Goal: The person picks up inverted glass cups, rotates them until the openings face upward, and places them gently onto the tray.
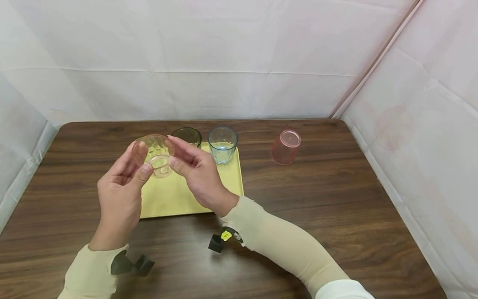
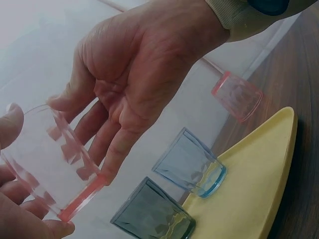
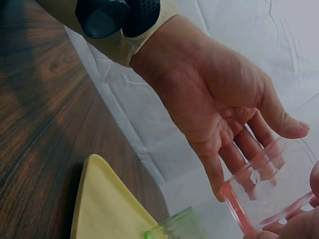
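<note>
A clear pink-tinted tumbler is held up between both hands, above the left part of a yellow tray. The left hand grips its left side, thumb toward me and fingers round the far side. On the opposite side the right hand holds it the same way. Both wrist views show the thumbs near the rim and the little fingers by the thick pink base. A blue tumbler stands upright on the tray, beside a dark grey-green tumbler partly hidden by the right hand.
A pink tumbler stands upside down on the wooden table, right of the tray. In the right wrist view, a green tumbler shows at the tray's edge. White sheeting walls the table at the back and sides.
</note>
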{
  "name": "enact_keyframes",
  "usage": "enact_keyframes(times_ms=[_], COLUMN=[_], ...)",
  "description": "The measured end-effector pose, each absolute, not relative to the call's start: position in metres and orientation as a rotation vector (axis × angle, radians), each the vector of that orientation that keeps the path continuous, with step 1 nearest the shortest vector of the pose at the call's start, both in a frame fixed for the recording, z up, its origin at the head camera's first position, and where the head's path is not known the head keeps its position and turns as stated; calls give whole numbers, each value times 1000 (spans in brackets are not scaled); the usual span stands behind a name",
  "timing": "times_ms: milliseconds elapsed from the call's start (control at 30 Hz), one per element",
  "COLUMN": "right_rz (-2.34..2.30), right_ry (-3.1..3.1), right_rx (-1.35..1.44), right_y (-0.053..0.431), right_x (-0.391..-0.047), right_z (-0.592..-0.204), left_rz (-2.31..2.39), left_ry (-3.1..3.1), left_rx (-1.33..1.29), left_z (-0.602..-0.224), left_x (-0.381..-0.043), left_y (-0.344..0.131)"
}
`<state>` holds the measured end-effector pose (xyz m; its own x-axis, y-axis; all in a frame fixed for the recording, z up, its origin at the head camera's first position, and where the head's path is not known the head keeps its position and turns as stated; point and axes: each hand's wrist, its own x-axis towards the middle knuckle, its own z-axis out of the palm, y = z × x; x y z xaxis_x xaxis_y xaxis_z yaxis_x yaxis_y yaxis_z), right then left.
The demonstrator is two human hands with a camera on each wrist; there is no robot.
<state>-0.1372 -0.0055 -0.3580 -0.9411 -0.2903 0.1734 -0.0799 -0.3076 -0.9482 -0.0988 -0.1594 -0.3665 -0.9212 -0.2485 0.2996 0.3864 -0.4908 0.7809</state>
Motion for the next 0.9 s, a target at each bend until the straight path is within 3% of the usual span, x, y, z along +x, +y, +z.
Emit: enact_keyframes(times_ms=[900], right_rz=[-2287], right_ry=[1758], right_rx=[-299], right_y=[-35], right_x=[-144], right_z=[-392], left_rz=[-2451], left_ry=[-1224], left_rx=[21], left_z=[-404], left_x=[-94], left_y=[-175])
